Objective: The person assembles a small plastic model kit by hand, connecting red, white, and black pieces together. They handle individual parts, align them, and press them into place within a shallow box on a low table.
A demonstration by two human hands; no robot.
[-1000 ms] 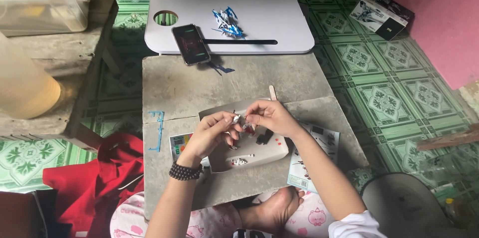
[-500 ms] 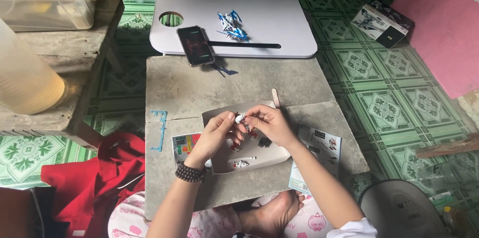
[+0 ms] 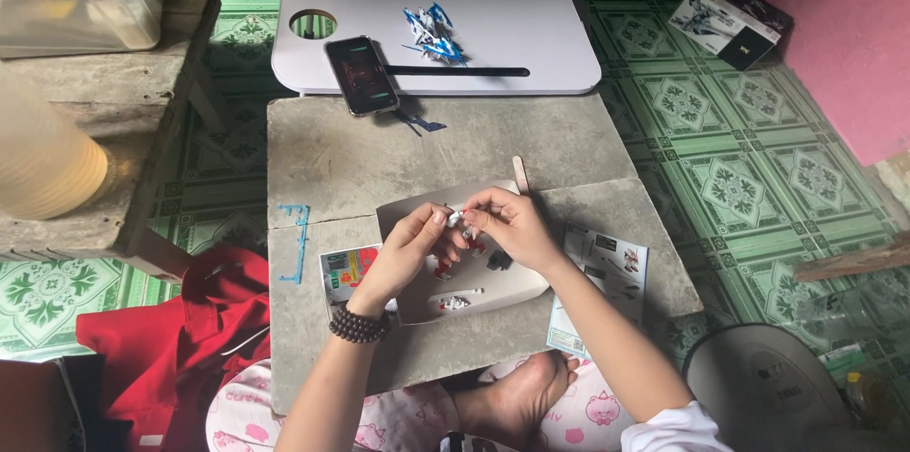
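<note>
My left hand (image 3: 409, 249) and my right hand (image 3: 509, 226) meet over a shallow white tray (image 3: 519, 287) on a grey stone slab (image 3: 379, 158). Both pinch one small white model part (image 3: 454, 219) between their fingertips. My left wrist wears a dark bead bracelet (image 3: 358, 324). Small red, black and white model pieces (image 3: 456, 301) lie in the tray under the hands. A thin wooden stick (image 3: 519, 172) rests just beyond the tray.
A white lap desk (image 3: 531, 30) at the far side carries a blue-and-white model figure (image 3: 432, 35) and a leaning phone (image 3: 360, 74). Printed sheets (image 3: 607, 262) flank the tray. A blue plastic runner (image 3: 293, 242), red cloth (image 3: 190, 338), a box (image 3: 730, 21) and a fan (image 3: 768, 395) surround the slab.
The hands stay together on the small part, with only slight finger shifts. The view has drifted a little, so everything sits slightly higher and to the right.
</note>
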